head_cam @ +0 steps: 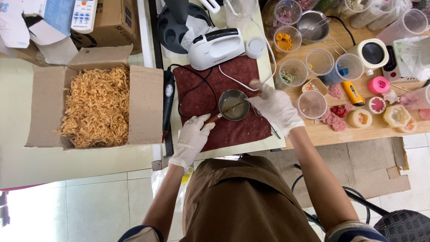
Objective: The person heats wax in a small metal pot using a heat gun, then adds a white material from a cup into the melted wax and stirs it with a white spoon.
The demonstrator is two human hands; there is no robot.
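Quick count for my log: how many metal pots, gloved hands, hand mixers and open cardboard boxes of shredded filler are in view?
Metal pots: 2, the held pot and the far pot
Gloved hands: 2, the left hand and the right hand
White hand mixer: 1
Open cardboard box: 1
Total: 6

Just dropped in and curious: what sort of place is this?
Probably a home craft workshop, maybe for candles or soap: a small metal pot of melted liquid, flower-shaped pieces, and a cardboard box of shredded packing filler.
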